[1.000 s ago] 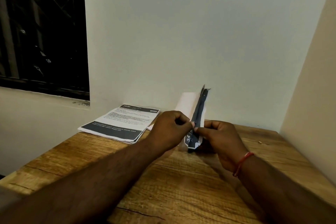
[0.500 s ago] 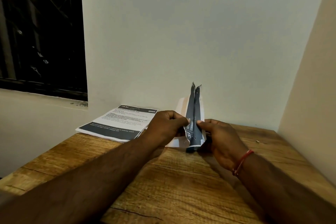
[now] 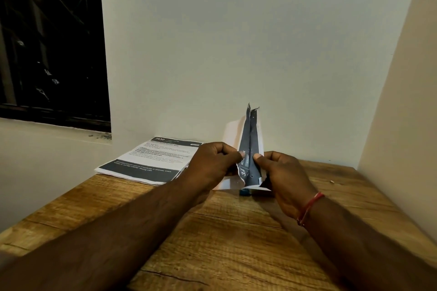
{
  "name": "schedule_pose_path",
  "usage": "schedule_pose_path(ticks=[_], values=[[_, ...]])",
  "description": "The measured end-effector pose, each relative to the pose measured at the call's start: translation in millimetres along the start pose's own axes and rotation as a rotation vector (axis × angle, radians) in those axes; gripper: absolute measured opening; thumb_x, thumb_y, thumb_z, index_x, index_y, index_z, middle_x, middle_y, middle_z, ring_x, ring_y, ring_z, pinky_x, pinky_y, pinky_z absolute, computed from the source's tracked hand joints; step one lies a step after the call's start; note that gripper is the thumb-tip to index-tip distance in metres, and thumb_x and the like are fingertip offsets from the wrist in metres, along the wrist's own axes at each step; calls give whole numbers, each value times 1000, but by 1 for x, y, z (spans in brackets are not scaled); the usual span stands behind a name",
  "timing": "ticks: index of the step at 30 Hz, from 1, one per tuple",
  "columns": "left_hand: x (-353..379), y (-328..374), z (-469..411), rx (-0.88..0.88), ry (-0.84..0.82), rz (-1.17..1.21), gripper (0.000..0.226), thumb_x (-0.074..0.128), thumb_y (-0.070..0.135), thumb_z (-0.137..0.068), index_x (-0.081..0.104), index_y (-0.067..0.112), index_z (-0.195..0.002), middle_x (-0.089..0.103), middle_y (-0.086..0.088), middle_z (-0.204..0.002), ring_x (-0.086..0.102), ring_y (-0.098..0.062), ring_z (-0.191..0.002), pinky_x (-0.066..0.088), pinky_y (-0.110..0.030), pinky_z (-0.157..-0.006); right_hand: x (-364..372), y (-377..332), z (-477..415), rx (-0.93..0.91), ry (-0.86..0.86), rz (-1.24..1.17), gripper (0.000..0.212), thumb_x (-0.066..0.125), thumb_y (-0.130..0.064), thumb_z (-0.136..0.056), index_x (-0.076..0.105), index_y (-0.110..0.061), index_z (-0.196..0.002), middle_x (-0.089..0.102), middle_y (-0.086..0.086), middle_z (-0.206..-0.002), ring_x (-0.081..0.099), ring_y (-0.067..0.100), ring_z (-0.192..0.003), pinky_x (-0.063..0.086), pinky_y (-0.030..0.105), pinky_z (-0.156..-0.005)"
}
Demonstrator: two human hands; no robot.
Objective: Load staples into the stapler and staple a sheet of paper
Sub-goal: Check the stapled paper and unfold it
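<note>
I hold a sheet of paper point(image 3: 248, 139) upright over the far middle of the wooden table point(image 3: 236, 243). It is white with a dark blue printed band, and its torn top edges stand slightly apart. My left hand point(image 3: 212, 163) pinches its left side and my right hand point(image 3: 283, 177) pinches its right side, thumbs almost touching. A small blue object point(image 3: 244, 192), possibly the stapler, peeks out below the paper's bottom edge; most of it is hidden. No staples are visible.
A stack of printed sheets point(image 3: 151, 160) lies on the table's far left corner. White walls close the table at the back and on the right point(image 3: 402, 125). A dark window point(image 3: 47, 42) is at the upper left.
The folded paper has been parted: one second ago its dark edges were pressed together, now two torn edges stand apart. My hands have shifted slightly to the right and the view has drifted.
</note>
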State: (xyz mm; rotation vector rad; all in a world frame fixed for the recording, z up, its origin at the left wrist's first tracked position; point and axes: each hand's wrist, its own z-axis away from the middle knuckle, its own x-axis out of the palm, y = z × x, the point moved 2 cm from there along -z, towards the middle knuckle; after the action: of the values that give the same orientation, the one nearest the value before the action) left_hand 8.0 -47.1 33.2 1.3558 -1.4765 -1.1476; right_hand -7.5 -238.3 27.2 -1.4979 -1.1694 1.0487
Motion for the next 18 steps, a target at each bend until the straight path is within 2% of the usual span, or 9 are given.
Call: schedule_pose_path(ticks=[4, 7, 9, 11, 13, 15, 18], values=[[1, -2, 2, -23, -84, -53, 25, 92, 22, -95, 82, 0, -102, 85, -16, -97, 86, -23, -81, 68, -29, -70, -1, -1, 0, -85, 54, 34, 22, 71, -30, -109, 85, -20, -95, 86, 8, -93, 82, 40, -97, 69, 57, -88], [3, -5, 2, -68, -123, -66, 41, 89, 21, -97, 74, -14, -110, 82, -30, -111, 88, -33, -88, 69, -30, -70, -2, -1, 0, -101, 76, -16, 16, 74, -26, -107, 85, -17, -98, 85, 14, -97, 81, 44, -98, 70, 57, -85], [2, -5, 1, -63, -105, -49, 38, 88, 20, -98, 70, -14, -102, 78, -36, -115, 87, -38, -91, 70, -32, -71, -1, -1, 1, -79, 42, -74, 8, 80, -20, -102, 83, -13, -102, 84, 19, -99, 84, 40, -90, 72, 48, -74], [2, -4, 0, -50, -79, -35, 27, 88, 18, -98, 71, -1, -91, 75, -39, -112, 87, -40, -91, 71, -36, -74, 0, -1, 3, -48, 13, -103, 13, 86, -12, -96, 78, -14, -107, 83, 14, -91, 85, 31, -75, 70, 35, -65], [0, -4, -2, -47, -55, -41, 27, 89, 18, -98, 71, 0, -88, 74, -35, -100, 86, -34, -84, 71, -35, -73, 0, 0, 4, -33, -9, -109, 24, 87, -5, -93, 75, -16, -110, 81, 6, -80, 84, 26, -70, 69, 32, -64], [-1, -4, -3, -57, -39, -33, 31, 90, 18, -97, 72, -8, -93, 76, -32, -99, 84, -28, -76, 68, -31, -68, 0, 0, 4, -39, -33, -110, 27, 87, -2, -92, 75, -16, -110, 81, -1, -73, 84, 24, -70, 69, 31, -65], [-1, -5, -3, -67, -34, -32, 25, 91, 21, -96, 75, 6, -83, 78, -20, -92, 86, -30, -80, 66, -30, -66, -4, 0, 1, -51, -23, -126, 29, 87, 1, -90, 76, -15, -111, 80, -5, -69, 83, 21, -68, 69, 33, -66]])
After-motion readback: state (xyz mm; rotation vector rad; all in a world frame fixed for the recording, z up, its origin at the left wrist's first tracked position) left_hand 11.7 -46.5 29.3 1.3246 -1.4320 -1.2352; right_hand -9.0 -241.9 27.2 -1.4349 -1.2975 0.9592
